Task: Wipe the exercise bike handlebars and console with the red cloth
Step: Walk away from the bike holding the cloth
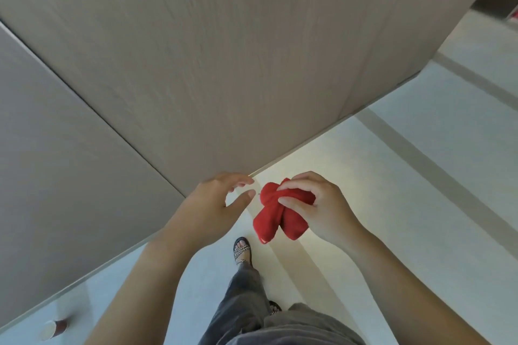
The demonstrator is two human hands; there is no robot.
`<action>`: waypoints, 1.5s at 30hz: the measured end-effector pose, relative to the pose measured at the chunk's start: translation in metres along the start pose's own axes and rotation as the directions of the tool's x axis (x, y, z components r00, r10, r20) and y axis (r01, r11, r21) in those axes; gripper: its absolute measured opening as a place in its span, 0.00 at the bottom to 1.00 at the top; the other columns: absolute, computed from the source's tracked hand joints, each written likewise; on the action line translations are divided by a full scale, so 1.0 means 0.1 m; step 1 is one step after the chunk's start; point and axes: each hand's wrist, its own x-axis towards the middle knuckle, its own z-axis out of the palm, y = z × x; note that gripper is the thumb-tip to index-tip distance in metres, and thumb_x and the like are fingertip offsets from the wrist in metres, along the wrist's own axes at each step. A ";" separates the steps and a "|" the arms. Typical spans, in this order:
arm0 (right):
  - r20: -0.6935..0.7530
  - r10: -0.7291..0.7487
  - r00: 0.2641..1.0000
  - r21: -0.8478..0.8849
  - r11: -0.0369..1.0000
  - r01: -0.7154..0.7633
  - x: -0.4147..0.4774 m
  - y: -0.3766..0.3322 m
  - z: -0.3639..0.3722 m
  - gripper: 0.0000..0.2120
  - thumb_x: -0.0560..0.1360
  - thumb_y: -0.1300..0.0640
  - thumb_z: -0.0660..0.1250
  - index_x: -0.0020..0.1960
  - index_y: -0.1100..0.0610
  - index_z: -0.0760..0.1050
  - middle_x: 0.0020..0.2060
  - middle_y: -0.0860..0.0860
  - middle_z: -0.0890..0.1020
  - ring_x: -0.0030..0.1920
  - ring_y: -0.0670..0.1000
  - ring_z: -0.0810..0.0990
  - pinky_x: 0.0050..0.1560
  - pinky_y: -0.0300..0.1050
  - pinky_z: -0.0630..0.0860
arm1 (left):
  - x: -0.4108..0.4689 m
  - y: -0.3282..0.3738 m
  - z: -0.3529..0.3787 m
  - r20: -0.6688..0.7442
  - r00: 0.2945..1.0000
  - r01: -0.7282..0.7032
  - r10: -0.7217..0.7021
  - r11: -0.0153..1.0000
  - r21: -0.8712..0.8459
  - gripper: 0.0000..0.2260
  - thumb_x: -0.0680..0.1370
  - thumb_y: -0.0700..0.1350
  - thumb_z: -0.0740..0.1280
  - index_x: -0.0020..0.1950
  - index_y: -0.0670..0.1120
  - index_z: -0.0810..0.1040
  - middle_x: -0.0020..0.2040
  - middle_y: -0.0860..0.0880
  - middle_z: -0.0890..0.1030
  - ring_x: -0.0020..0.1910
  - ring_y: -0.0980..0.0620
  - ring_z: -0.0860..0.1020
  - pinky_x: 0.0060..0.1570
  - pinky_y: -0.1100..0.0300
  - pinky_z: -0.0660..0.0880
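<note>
Paper cup (53,329) seen on pale floor (420,176), far lower left. Upper frame filled by wood-grain cabinet panels (224,64). Left hand (221,196) held out, fingers loosely spread, nothing gripped; kept just beside red cloth (277,211), not touching. Sandalled foot (242,251) seen below. Cloth bunched, clamped by thumb and curled fingers of right hand (316,204), ends hung beneath. Hands held slightly apart.

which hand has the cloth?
The right hand: its fingers and thumb pinch the bunched red cloth. The left hand is beside it, fingers relaxed, holding nothing.
</note>
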 end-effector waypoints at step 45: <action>-0.815 0.340 0.470 0.228 0.933 -0.279 0.65 2.21 -4.37 0.09 0.69 0.59 0.74 0.45 0.47 0.82 0.44 0.43 0.81 0.48 0.41 0.79 0.50 0.31 0.72 | 4.58 4.47 1.99 0.570 0.514 -0.711 0.641 0.690 -0.135 0.13 0.78 0.55 0.61 0.61 0.54 0.74 0.60 0.56 0.76 0.57 0.57 0.75 0.52 0.61 0.71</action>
